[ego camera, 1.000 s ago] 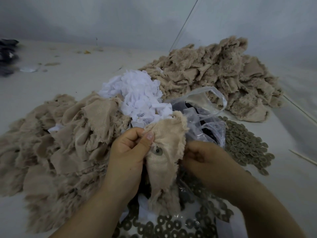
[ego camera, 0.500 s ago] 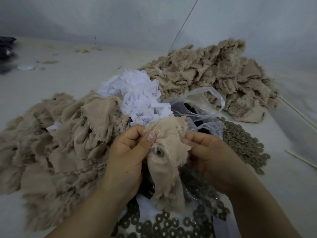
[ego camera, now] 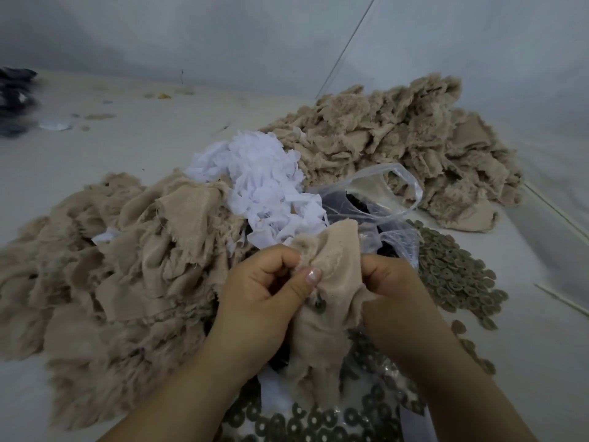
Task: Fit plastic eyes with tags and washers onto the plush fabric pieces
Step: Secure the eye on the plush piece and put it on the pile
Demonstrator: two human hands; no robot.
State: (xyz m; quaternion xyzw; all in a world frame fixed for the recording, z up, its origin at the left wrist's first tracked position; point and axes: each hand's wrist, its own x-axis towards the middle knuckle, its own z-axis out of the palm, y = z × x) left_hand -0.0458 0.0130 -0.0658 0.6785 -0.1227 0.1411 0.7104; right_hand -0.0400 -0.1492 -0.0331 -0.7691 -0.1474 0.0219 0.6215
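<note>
Both the left hand and right hand pinch one beige plush piece between them, its washer apparently seated below the left thumb, while heaps beyond await.

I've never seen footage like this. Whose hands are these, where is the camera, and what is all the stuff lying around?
There is no machine here: a person works with two bare hands, and the single camera sits on their head, looking forward and down. The left hand and the right hand both pinch one beige plush fabric piece. A small dark round part, probably a plastic eye or its washer, shows on the cloth below the left thumb. On the pale work surface lie two heaps of the same beige fabric, one to the left and one at the back right. Between them is a bunch of white tags and a clear plastic bag. Greenish ring-shaped washers are scattered on the right and in front.
</note>
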